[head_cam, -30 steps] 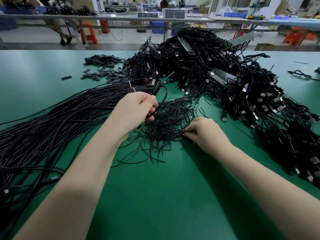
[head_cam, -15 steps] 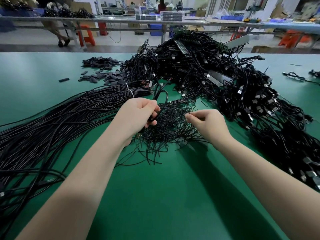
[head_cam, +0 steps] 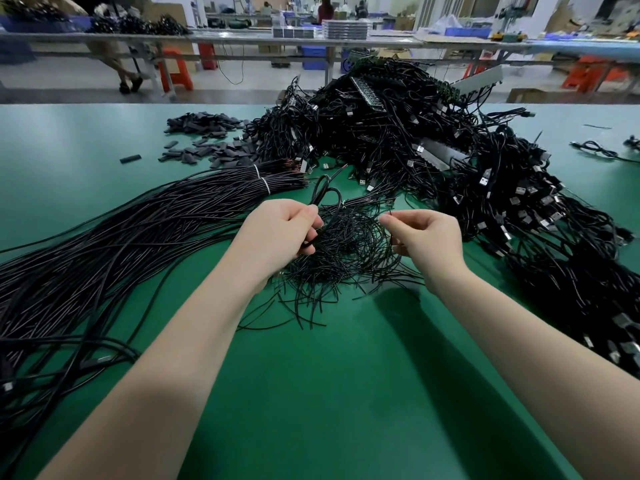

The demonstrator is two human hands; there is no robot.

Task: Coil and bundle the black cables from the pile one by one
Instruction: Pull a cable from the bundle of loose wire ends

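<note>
My left hand [head_cam: 277, 226] grips a coiled black cable [head_cam: 327, 199] whose loops stick up above the fingers. My right hand [head_cam: 427, 237] is lifted beside it and pinches a thin black twist tie between thumb and forefinger. Both hands hover over a small heap of thin black ties [head_cam: 343, 265] on the green table [head_cam: 329, 393]. A long sheaf of straight black cables [head_cam: 121, 244], banded with white ties, lies to the left. A big pile of bundled black cables with USB plugs [head_cam: 433, 150] fills the back and right.
Small flat dark sleeves [head_cam: 207, 140] are scattered at the back left. A loose cable [head_cam: 599, 150] lies at the far right. Metal comb-like fixtures [head_cam: 436, 152] sit in the big pile. Beyond the table stand other benches, orange stools and people.
My right hand has risen from the tie heap, carrying one tie up and toward the left hand. The left hand keeps its grip on the coil and has barely shifted.
</note>
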